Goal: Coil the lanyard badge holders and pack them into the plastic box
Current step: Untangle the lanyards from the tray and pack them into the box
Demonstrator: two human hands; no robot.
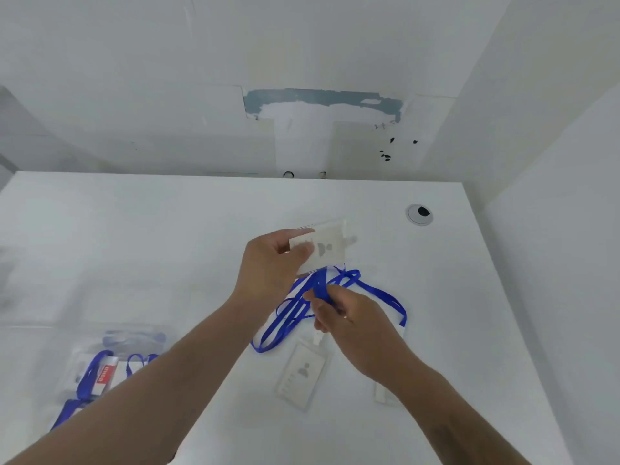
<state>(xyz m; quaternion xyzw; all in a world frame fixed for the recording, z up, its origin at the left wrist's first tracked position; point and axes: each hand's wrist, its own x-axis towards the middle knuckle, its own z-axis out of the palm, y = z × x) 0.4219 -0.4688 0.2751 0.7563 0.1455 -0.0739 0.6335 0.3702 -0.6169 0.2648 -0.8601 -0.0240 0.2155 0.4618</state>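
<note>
Above table centre: both hands are busy with one lanyard.
Left hand (268, 260): thumb and fingers pinch a clear badge holder (322, 245), held up off the table, blurred.
Right hand (349, 317): fingers curl round the blue strap (318, 285) just below that holder.
Strap slack: loose loops (278, 327) trail down onto the white table (167, 229), between the two forearms.
Second badge holder (302, 374): flat on the table, just beside the right wrist, clip end towards the loops.
Third holder (385, 396): mostly hidden under the right forearm.
Plastic box (110, 357): clear, near left, partly behind the left forearm; blue lanyards and cards inside.
Grommet (419, 214): far right of the table.
</note>
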